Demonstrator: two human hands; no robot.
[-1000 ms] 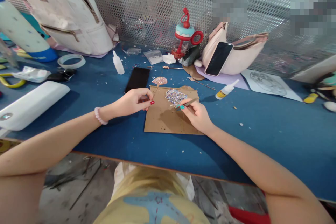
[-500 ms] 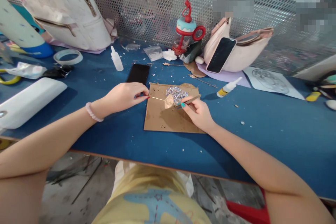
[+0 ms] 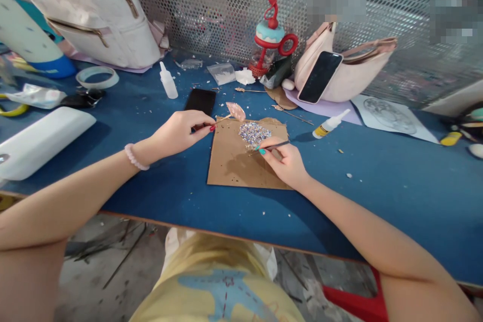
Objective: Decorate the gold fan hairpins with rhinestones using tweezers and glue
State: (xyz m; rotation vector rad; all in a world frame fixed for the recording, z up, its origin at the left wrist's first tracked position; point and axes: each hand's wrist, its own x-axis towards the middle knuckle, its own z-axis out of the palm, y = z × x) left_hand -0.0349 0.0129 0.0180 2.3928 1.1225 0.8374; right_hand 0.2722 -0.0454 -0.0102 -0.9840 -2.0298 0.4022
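My left hand (image 3: 184, 132) pinches the thin stem of a hair stick (image 3: 236, 111), whose pinkish, leaf-like head is raised above the far edge of a cardboard sheet (image 3: 223, 173). In my right hand (image 3: 287, 165) is a slim pair of tweezers (image 3: 279, 145), its tips low over the cardboard. Just beyond those tips lies a heap of small glittering stones (image 3: 253, 133). Whether the tweezers grip a stone is too small to tell.
Behind the cardboard are a black phone (image 3: 201, 101) and a white squeeze bottle (image 3: 168, 81). A yellow-labelled glue bottle (image 3: 329, 125) lies to the right. More hair sticks (image 3: 249, 90), a red-handled cup (image 3: 268, 35), a handbag (image 3: 349, 78) and a backpack (image 3: 101, 15) stand farther back.
My left hand has lifted and turned the hair stick; its head has moved up and away from the tweezers, off the stones. My right hand has tilted the tweezers lower, close to the heap.
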